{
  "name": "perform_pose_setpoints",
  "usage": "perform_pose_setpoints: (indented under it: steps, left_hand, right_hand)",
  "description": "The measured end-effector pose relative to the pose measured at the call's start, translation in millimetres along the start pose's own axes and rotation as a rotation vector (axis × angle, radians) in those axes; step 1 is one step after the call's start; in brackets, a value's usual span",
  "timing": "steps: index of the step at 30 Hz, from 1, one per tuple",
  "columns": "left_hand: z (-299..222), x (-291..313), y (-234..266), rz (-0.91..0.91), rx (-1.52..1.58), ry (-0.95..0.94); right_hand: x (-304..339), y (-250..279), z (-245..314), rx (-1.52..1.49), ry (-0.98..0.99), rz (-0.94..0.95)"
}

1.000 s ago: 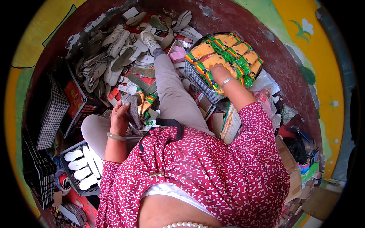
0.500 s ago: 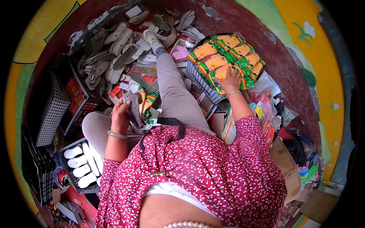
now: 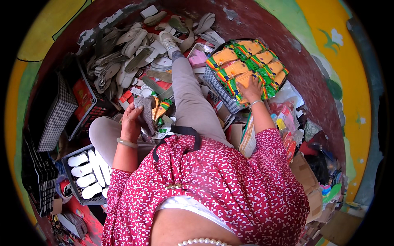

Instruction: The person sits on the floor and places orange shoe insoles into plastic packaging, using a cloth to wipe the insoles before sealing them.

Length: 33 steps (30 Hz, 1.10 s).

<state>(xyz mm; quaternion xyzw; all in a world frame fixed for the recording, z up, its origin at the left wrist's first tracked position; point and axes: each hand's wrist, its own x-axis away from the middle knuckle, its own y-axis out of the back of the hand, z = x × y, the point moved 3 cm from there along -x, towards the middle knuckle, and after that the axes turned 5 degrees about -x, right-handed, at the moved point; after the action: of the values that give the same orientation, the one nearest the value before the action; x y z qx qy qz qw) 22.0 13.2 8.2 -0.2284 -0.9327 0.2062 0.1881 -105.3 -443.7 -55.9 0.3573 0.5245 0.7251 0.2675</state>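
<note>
My left hand (image 3: 130,122) is closed on a grey-brown fuzzy cloth piece (image 3: 146,115), pinched between thumb and fingers above my bent left leg. Whether the piece is a finished article I cannot tell. Just right of it lies a loose orange packet (image 3: 161,110) with a green and red wrapper. At the upper right, my right hand (image 3: 251,89) lies with fingers spread on the near packets of a full batch. These orange packets (image 3: 236,68), in clear wrappers with green, yellow and red print, fill a black-and-white checked basket (image 3: 221,92).
Loose grey and white soles (image 3: 133,43) are heaped at the upper left. White soles (image 3: 84,169) stand in a dark crate at the lower left. Black-and-white bins (image 3: 57,112) line the left wall. Plastic bags (image 3: 289,119) and a cardboard box (image 3: 305,174) are on the right.
The view has shifted slightly. My left hand still grips the grey-brown cloth piece, now turned a little. My right hand remains on the packets, its fingers somewhat shifted.
</note>
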Motion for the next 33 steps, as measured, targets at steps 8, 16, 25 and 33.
perform_pose_setpoints:
  steps: [8, 16, 25, 33]
  left_hand:
    - [-24.0, -3.7, -1.6, -0.04, -0.063, -0.093]
    - [-82.1, -20.9, -40.6, 0.066, -0.537, -0.174]
    - [-84.3, -37.8, 4.1, -0.081, -0.547, -0.137]
    - [7.8, -113.8, 45.1, -0.03, -1.131, 0.084]
  right_hand:
    - [43.2, 30.6, 70.2, -0.289, 0.615, -0.537]
    - [173.4, 8.8, 270.7, -1.47, 0.845, 0.821]
    - [123.1, 23.5, 265.8, -1.654, 0.758, 0.513]
    - [89.0, 44.7, 217.2, -1.883, 0.611, 0.574]
